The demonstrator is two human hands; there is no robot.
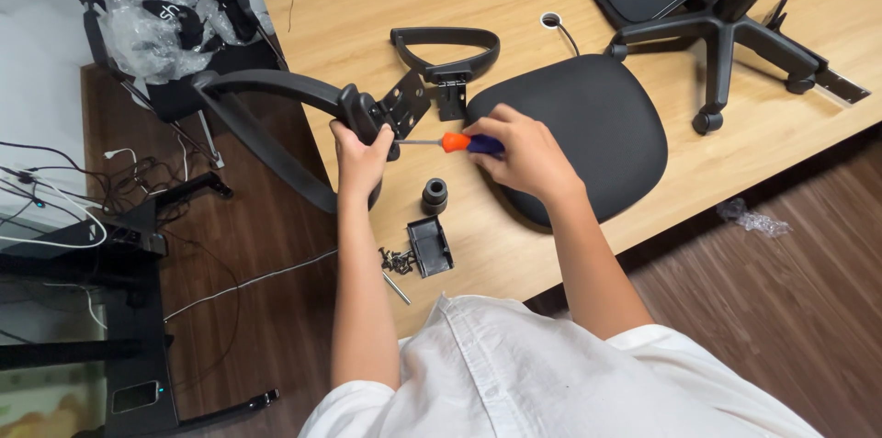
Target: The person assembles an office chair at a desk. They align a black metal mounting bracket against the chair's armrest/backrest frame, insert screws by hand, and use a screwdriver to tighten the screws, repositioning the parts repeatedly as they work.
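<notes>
Gripping the black armrest near its metal bracket, the left hand is closing its fingers fully round the end of the curved part, which is hanging out past the desk's left edge over the floor. The right hand is wrapping its fingers tight round the orange and blue handle of a screwdriver, whose thin shaft is pointing left toward the bracket, just beside the left hand.

Several things look risky. The tip is working very close to the left hand's fingers, so a slip off the screw head would likely drive the shaft into them. Most of the armrest is unsupported beyond the desk's edge, so its weight is probably pulling against the grip and could twist the bracket away from the tip. The heap of small black screws is lying near the desk's front edge beside a small black tray and a loose metal pin, and a nudge from the left forearm could sweep them onto the floor. A black seat cushion is sitting just under the right wrist, possibly crowding that hand's turning room.
</notes>
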